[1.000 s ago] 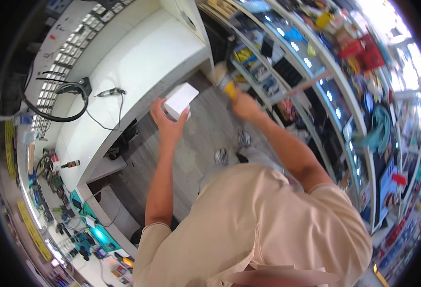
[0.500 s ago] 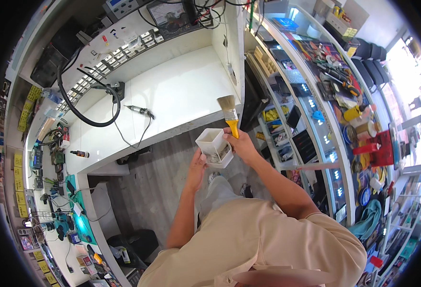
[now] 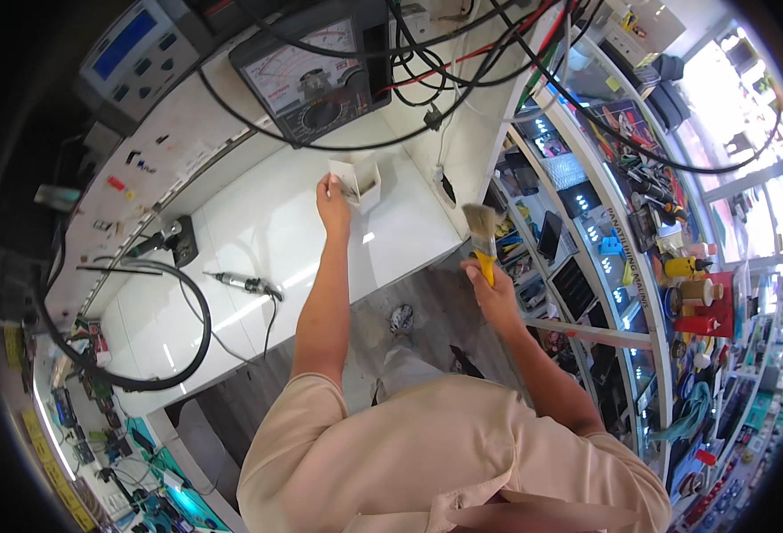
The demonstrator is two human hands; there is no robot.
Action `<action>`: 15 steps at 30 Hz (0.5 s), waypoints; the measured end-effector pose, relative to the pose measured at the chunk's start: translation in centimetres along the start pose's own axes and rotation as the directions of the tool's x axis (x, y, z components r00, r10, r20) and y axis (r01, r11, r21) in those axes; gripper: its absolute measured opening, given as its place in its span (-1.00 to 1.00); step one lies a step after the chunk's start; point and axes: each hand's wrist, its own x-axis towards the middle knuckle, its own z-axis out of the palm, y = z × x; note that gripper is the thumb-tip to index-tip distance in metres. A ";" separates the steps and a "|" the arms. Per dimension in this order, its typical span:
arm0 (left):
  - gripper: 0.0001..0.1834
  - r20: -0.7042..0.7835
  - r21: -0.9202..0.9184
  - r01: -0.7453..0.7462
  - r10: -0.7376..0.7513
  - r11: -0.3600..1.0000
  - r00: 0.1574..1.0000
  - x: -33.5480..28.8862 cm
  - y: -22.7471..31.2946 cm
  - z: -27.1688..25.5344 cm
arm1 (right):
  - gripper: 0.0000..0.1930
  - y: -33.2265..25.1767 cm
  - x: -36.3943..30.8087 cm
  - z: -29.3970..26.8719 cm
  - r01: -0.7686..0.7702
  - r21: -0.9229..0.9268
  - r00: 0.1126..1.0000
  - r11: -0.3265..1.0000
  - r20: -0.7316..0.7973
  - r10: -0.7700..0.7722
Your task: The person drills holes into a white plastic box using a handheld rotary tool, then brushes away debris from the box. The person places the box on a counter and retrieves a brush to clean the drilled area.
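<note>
My left hand (image 3: pixel 331 204) reaches out over the white workbench (image 3: pixel 311 244) and grips a small white open-topped box (image 3: pixel 368 185) by its left side, near the bench's back wall. What lies inside the box is too small to tell. Off to the right, my right hand (image 3: pixel 493 290) is closed round the yellow handle of a paintbrush (image 3: pixel 483 234), its pale bristles pointing up, held beyond the bench's front edge. Left of my left forearm, a pen-shaped tool (image 3: pixel 243 283) with a cable lies on the bench.
An analog multimeter (image 3: pixel 314 75) and hanging black cables (image 3: pixel 427 133) are above the bench. A thick black hose (image 3: pixel 203 342) loops at the left. Glass display shelves (image 3: pixel 578 200) with tools line the right side. A teal mat (image 3: pixel 183 497) lies lower left.
My left hand has carried the white box forward from in front of my body to over the bench. My right hand has left the box and moved right with the brush. My view has come nearer the bench.
</note>
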 end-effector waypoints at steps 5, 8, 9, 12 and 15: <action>-0.55 0.023 0.342 -0.312 0.324 0.886 0.946 7.1 -4.4 4.5 | -0.73 3.5 -3.1 -1.7 -0.097 0.138 0.980 0.986 -0.161 0.119; -0.46 0.019 0.622 -0.285 0.349 0.729 0.937 8.3 -5.5 4.6 | -0.70 4.1 -4.8 -1.9 -0.142 0.079 0.968 0.987 -0.195 0.155; -0.46 0.034 0.567 -0.322 0.370 0.758 0.928 8.7 -5.5 4.7 | -0.69 4.0 -5.0 -1.8 -0.218 0.038 0.947 0.975 -0.233 0.221; -0.46 0.059 0.441 -0.339 0.350 0.831 0.935 10.4 -5.0 4.3 | -0.62 3.4 -4.3 -0.7 -0.037 -0.253 0.993 0.967 -0.119 0.007; -0.45 -0.009 0.306 -0.197 0.210 0.931 0.978 10.6 -4.2 2.8 | -0.59 2.8 -0.6 2.1 -0.042 -0.425 0.999 0.904 -0.004 0.044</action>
